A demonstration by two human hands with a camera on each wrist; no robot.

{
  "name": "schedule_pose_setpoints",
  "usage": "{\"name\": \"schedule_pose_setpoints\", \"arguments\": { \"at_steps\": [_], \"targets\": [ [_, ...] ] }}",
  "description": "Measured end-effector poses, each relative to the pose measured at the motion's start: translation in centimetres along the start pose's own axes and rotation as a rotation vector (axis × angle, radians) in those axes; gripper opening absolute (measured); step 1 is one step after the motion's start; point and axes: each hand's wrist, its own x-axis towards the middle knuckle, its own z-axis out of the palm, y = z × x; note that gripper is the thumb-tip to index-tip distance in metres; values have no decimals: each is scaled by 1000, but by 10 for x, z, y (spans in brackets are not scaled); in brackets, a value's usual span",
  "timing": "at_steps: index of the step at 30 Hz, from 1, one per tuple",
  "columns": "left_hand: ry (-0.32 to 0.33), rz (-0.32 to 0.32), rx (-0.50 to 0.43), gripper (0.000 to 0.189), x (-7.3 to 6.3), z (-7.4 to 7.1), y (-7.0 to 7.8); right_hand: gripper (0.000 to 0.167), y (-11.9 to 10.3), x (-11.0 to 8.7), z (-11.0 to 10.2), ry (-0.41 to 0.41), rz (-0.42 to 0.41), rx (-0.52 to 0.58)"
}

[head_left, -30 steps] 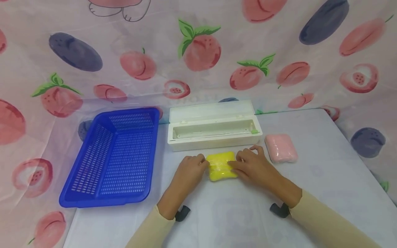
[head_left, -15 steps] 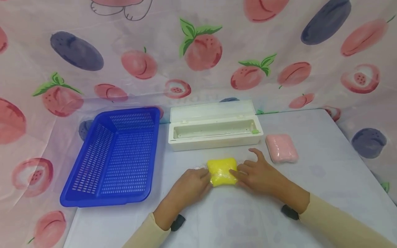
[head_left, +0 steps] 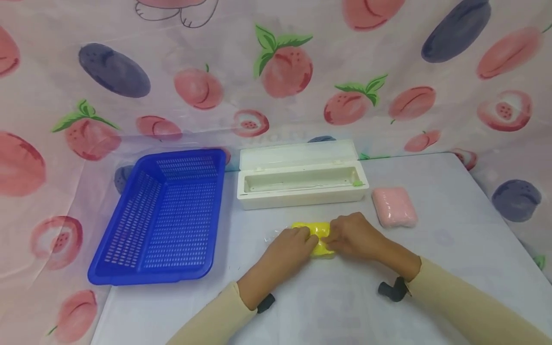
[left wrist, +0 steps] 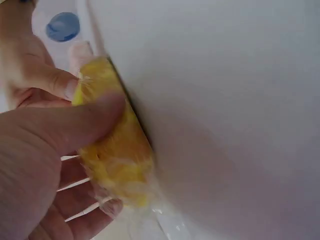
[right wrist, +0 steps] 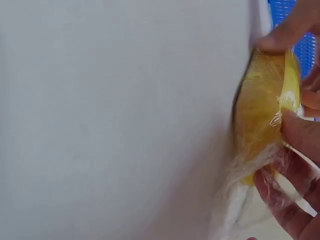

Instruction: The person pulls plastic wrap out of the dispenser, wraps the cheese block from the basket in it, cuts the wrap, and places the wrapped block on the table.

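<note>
A soft yellow slab (head_left: 314,227) in clear plastic film lies on the table between both hands. My left hand (head_left: 290,249) grips its left part; in the left wrist view the thumb lies across the slab's face (left wrist: 125,155), with fingers behind it. My right hand (head_left: 355,235) pinches the right part. In the right wrist view, its thumb and fingers (right wrist: 300,130) press on the wrapped slab (right wrist: 260,105), where crumpled film bunches at one end. Loose film (head_left: 271,235) sticks out left of the slab in the head view. The hands hide much of the slab from above.
A white lidded box (head_left: 302,196), lid up, stands behind the hands. A pink wrapped slab (head_left: 394,207) lies to the right, near the right hand. At the left is a blue perforated basket (head_left: 211,230). A fruit-print cloth (head_left: 172,48) hangs behind the table.
The left hand has moved right, onto the yellow slab, and covers more of it. The right hand's raised index finger has curled in. The slab has come slightly nearer the front and to the right.
</note>
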Motion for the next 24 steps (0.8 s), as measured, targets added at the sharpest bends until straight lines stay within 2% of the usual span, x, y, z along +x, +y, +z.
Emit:
{"name": "schedule_pose_setpoints", "arguments": {
  "at_steps": [2,5,8,11,14,16,17,19,20,22,24],
  "targets": [
    [-20,-21,-44,16,3,-1,-1,17,0,-1,-2,-15,27,12],
    [-26,-112,-273,7,3,-7,-6,17,1,-3,-7,-26,94,41],
    [-9,-266,-655,7,-1,-15,-12,27,2,-7,-18,-10,192,150],
    [-33,-430,-1109,13,-5,-20,-16,51,4,-8,-31,-15,317,339],
    [-97,-572,-1535,16,-9,-17,-17,74,5,-6,-38,-114,496,652],
    [-138,-616,-1775,15,-12,-12,-15,82,5,-5,-37,-194,612,886],
    [-154,-633,-1865,13,-13,-8,-14,84,4,-4,-35,-226,662,976],
    [-185,-660,-1965,13,-15,-2,-10,86,3,-2,-29,-270,716,1076],
    [-202,-675,-1957,15,-16,2,-8,88,2,0,-26,-278,728,1077],
    [-245,-700,-1864,18,-17,7,-3,88,0,2,-19,-276,740,991],
    [-262,-712,-1674,21,-19,10,0,90,-2,4,-14,-259,727,823]
  ]
}}
